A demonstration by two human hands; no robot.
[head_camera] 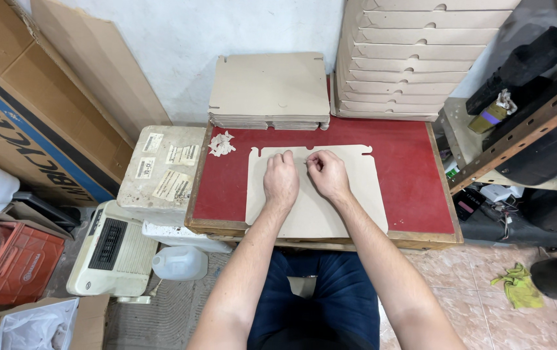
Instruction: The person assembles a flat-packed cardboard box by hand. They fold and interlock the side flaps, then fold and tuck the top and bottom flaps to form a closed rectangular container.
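2 hands (304,176) on 1 cardboard sheet (350,194), 2 stacks behind.

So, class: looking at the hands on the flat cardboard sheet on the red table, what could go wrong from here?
1. The cardboard sheet overhangs the red table at its near edge, so pressure from the left hand or right hand might tip or slide it.
2. The small paper scraps beside it could get brushed to the floor.
3. The tall stack of folded boxes behind looks liable to topple if the table is jolted.
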